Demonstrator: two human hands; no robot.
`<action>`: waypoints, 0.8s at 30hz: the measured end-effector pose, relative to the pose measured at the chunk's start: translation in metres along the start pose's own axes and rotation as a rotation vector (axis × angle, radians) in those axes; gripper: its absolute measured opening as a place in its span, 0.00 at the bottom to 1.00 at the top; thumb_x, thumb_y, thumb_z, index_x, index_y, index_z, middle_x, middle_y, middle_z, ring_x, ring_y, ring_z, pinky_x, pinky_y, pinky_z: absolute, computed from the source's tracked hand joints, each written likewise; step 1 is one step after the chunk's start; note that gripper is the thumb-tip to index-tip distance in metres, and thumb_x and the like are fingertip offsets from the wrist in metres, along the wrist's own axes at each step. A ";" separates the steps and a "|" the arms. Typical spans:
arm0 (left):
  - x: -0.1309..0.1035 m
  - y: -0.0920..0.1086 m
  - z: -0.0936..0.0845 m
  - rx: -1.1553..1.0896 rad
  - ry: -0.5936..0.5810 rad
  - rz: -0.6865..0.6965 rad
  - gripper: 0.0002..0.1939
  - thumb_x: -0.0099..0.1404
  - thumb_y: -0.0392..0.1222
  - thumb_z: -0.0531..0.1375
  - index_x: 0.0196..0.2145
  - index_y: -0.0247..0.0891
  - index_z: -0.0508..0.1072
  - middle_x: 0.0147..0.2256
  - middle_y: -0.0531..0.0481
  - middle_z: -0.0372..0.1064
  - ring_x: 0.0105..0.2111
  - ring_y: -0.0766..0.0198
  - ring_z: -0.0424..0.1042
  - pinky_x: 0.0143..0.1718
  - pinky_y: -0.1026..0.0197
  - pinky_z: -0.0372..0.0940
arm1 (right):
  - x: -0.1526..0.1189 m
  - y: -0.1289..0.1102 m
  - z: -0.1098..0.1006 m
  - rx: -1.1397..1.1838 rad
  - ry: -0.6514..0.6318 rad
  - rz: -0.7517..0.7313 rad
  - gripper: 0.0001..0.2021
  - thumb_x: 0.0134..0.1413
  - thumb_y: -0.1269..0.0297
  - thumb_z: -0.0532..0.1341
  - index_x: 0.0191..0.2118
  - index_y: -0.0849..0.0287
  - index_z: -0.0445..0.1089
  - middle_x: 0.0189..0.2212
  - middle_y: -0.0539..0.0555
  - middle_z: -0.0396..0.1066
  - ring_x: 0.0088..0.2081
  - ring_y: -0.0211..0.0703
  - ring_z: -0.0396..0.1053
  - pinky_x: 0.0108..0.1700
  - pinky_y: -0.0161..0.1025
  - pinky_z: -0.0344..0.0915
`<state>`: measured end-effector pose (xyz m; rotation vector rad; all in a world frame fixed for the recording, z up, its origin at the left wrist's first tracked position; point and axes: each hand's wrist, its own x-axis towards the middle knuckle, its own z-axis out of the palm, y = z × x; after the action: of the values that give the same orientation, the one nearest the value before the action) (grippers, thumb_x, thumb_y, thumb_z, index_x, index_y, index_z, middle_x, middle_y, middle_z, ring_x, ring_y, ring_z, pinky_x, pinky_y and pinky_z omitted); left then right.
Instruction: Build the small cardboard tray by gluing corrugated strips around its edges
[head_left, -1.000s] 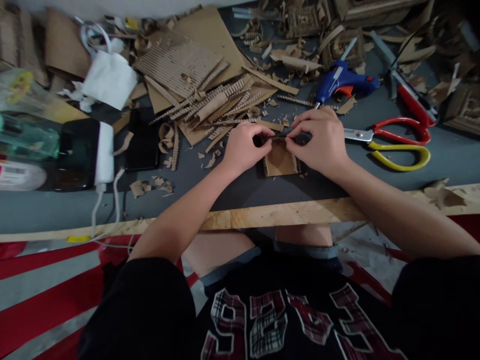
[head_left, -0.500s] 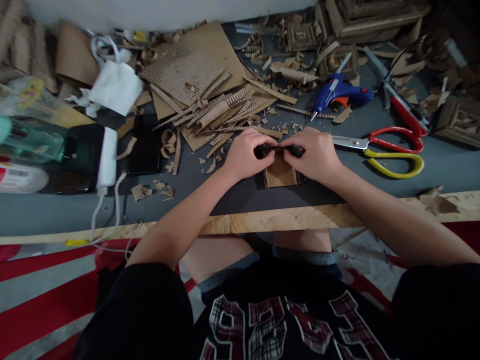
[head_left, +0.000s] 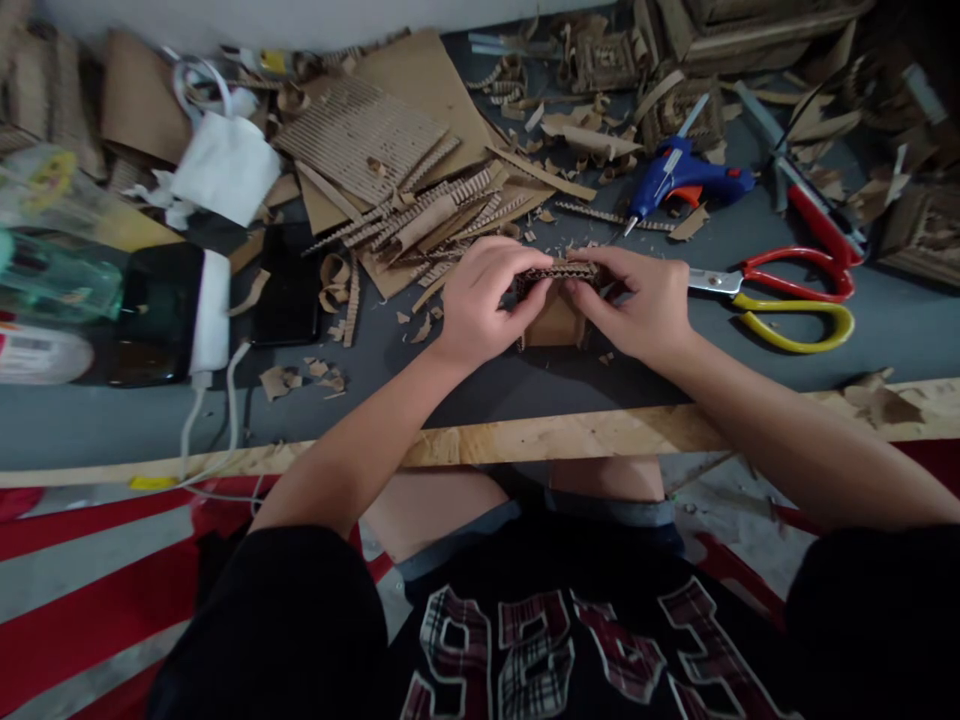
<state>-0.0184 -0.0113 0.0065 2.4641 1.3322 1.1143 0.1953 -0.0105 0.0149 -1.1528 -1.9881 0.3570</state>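
Observation:
Between my hands is a small cardboard piece (head_left: 553,328) with a flat brown face and corrugated strips along its edges. My left hand (head_left: 486,298) pinches its far left corner between thumb and fingers. At the far right corner, my right hand (head_left: 637,298) grips it the same way. A corrugated strip (head_left: 564,270) runs along the far edge between my fingertips. My fingers hide both far corners. Just right of my right hand lie scissors (head_left: 795,300) with one red and one yellow handle. The blue glue gun (head_left: 682,185) rests beyond them.
Cardboard sheets (head_left: 367,135) and corrugated strips pile up behind my left hand. A red-handled cutter (head_left: 817,215) lies far right. At left are a black phone (head_left: 285,290), a white roll (head_left: 229,170), bottles and a white cable (head_left: 234,400). Scraps litter the grey tabletop (head_left: 390,390).
The far edge of the cardboard piece has tipped up, so its corrugated strip now shows. My fingers have shifted outward to its corners, with my right hand slightly further right.

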 end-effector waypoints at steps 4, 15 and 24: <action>-0.001 0.002 -0.002 -0.016 -0.019 -0.031 0.20 0.76 0.55 0.51 0.58 0.47 0.70 0.53 0.43 0.75 0.58 0.50 0.72 0.64 0.41 0.63 | -0.002 -0.002 0.000 -0.043 0.016 -0.021 0.16 0.61 0.57 0.60 0.51 0.53 0.78 0.38 0.53 0.82 0.29 0.45 0.77 0.35 0.42 0.76; -0.002 0.000 -0.001 0.030 -0.023 0.016 0.23 0.77 0.57 0.46 0.54 0.49 0.75 0.49 0.46 0.78 0.53 0.53 0.76 0.59 0.42 0.68 | -0.003 0.000 -0.006 0.131 -0.030 -0.044 0.19 0.62 0.47 0.60 0.49 0.53 0.78 0.34 0.52 0.81 0.30 0.42 0.77 0.36 0.41 0.76; -0.005 -0.004 0.001 0.058 -0.015 0.020 0.27 0.75 0.63 0.44 0.52 0.50 0.75 0.47 0.45 0.77 0.53 0.51 0.76 0.57 0.42 0.69 | -0.004 -0.003 -0.007 0.084 -0.052 -0.086 0.19 0.62 0.46 0.60 0.50 0.50 0.78 0.38 0.53 0.81 0.33 0.45 0.79 0.40 0.43 0.77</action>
<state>-0.0222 -0.0123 0.0009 2.5265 1.3570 1.0743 0.2004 -0.0161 0.0194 -1.0116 -2.0411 0.4252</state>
